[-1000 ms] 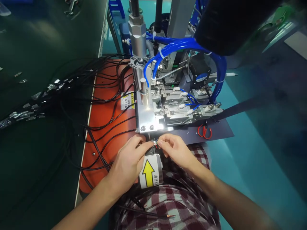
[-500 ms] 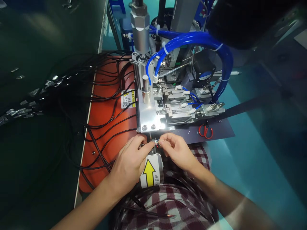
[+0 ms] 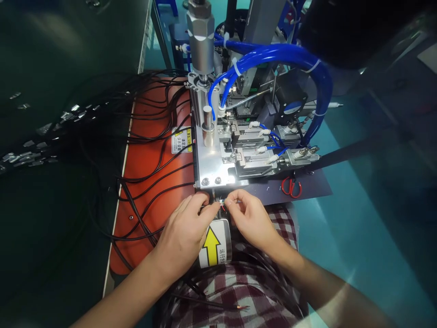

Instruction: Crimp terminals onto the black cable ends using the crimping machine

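Just in front of the machine's metal plate (image 3: pixel 212 171), my two hands meet fingertip to fingertip. My left hand (image 3: pixel 186 230) is closed, thumb against forefinger, on the end of a black cable mostly hidden by the fingers. Thin coloured wires (image 3: pixel 222 203), with a small shiny piece among them, show in the narrow gap between the hands. My right hand (image 3: pixel 251 213) pinches the other side of these wires; its fingertips cover the ends. Below the fingers is a white label with a yellow arrow (image 3: pixel 212 246).
Several black cables (image 3: pixel 150 198) run over the orange-red surface (image 3: pixel 146 157) at the left. Red-handled scissors (image 3: pixel 291 187) lie on the dark plate to the right. Blue air hoses (image 3: pixel 273 54) arch over the machine. More cables, one with a stripped end (image 3: pixel 241 308), rest on my checked lap.
Both hands stay at nearly the same spot, still pinching. The right fingertips have shifted very slightly toward the left hand, and the view has moved a little.
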Demonstrator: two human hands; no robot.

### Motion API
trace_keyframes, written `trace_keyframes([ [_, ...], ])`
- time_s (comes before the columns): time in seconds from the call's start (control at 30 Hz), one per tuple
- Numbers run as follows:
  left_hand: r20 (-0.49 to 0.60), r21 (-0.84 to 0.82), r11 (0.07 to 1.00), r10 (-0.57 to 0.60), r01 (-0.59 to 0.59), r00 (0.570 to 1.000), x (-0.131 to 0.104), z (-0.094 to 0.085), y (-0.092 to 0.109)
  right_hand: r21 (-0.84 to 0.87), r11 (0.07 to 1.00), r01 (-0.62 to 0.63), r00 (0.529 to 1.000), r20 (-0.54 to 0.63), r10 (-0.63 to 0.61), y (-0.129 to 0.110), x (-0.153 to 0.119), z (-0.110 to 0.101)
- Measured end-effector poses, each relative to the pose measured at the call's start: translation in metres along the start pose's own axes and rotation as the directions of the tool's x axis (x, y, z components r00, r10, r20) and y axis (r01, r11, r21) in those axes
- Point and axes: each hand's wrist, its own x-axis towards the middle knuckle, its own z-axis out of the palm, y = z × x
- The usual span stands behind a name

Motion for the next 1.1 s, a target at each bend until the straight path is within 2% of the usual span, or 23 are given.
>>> trace_keyframes([
  [0.17, 0.006, -0.025, 1.000, -0.009, 0.009, 1.000, 0.000, 0.000, -0.001, 0.150, 0.982, -0.118, 0.988, 0.118, 0.101, 0.001, 0.004, -0.003],
  [0.23, 0.005, -0.050, 0.999, -0.016, 0.016, 1.000, 0.000, 0.000, -0.001, 0.153, 0.982, -0.111, 0.988, 0.126, 0.092, 0.002, 0.004, -0.007],
  [0.33, 0.000, -0.069, 0.997, -0.020, 0.019, 1.000, 0.000, 0.001, -0.001, 0.096, 0.995, -0.026, 0.999, 0.040, 0.022, 0.004, 0.002, -0.008],
  [0.47, -0.004, -0.069, 0.997, -0.021, 0.021, 1.000, -0.001, 0.001, -0.002, 0.060, 0.993, 0.097, 0.992, -0.082, -0.092, 0.006, 0.000, 0.001],
  [0.57, -0.007, -0.070, 0.997, -0.023, 0.022, 1.000, -0.001, 0.001, -0.001, -0.067, 0.967, 0.246, 0.954, -0.161, -0.254, 0.008, -0.002, 0.008],
  [0.67, -0.008, -0.066, 0.998, -0.025, 0.024, 1.000, -0.001, 0.001, -0.001, -0.228, 0.897, 0.378, 0.892, -0.169, -0.419, 0.009, -0.003, 0.009],
  [0.77, -0.013, -0.065, 0.997, -0.029, 0.028, 0.999, -0.001, 0.001, -0.001, -0.259, 0.879, 0.401, 0.880, -0.160, -0.448, 0.009, -0.004, 0.009],
  [1.1, -0.018, -0.059, 0.998, -0.014, 0.013, 1.000, -0.001, 0.002, -0.002, -0.280, 0.874, 0.397, 0.880, -0.154, -0.449, 0.010, -0.006, 0.011],
])
